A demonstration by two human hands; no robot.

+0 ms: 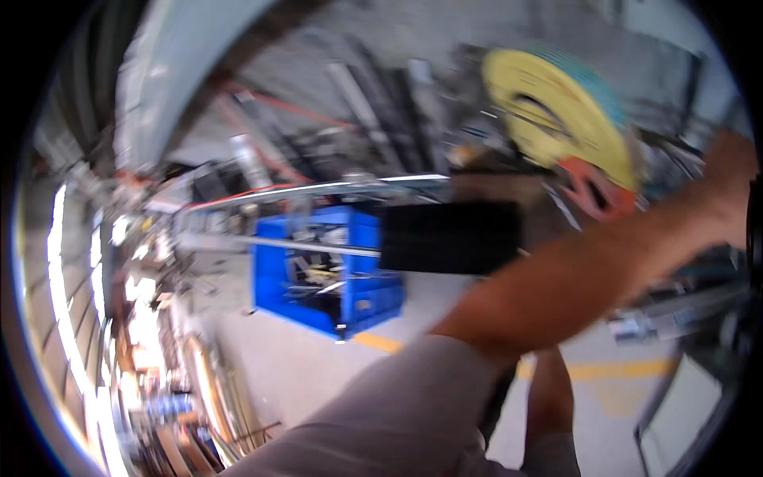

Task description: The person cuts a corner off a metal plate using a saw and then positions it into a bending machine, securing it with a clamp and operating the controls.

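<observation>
From my end, I have the left arm (489, 322) reaching across from near left to far right, its sleeved upper arm (381, 405) low on the near side and the elbow slightly bent. The bare forearm (596, 262) extends to the left hand (731, 183) at the right edge, too blurred for me to read its fingers. What I take for the right arm (550, 397) lies near, partly behind that forearm; the right hand is out of my sight.

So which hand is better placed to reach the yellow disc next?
Probably the left hand: its forearm stretches toward the picture's right edge, putting the hand on the same side as the yellow disc. The right hand can't be made out, so that's tentative.
</observation>
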